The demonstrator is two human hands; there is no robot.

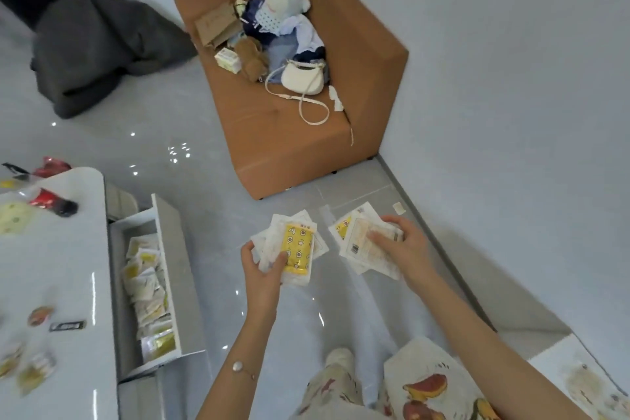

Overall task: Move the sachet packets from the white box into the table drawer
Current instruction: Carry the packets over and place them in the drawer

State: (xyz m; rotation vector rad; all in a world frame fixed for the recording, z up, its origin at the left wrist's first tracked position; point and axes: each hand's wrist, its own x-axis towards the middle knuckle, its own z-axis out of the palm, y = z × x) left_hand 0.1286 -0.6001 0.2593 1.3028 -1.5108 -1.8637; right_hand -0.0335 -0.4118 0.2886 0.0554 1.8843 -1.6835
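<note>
1. White gloss covers the table [61, 266] at nine o'clock of our view. Small wrappers lie scattered on it, too blurred to name.
2. At eight o'clock the drawer [168, 242] stands pulled out from the table's side, and loose sachets [146, 286] already lie along much of its length.
3. Near six o'clock our left hand [262, 269] pinches the left stack [298, 249], with the thumb on top, the fingers curled round its edge and a yellow star-printed packet uppermost. The stack hangs over the floor, well apart from the drawer.
4. At five o'clock our right hand [400, 242] grips the right stack [358, 245], fingers curled over its printed backs.
5. In the four o'clock corner sits a white surface with blurred packets on it. We take it for the white box [559, 358], though we cannot be sure.
6. We judge the step in hand to be the carry: both stacks are out of the box and not yet in the drawer.
7. The next move calls for swinging both hands toward eight o'clock, over the drawer's wall. The fingers should loosen low, so the packets drop inside rather than slide onto the floor.
</note>
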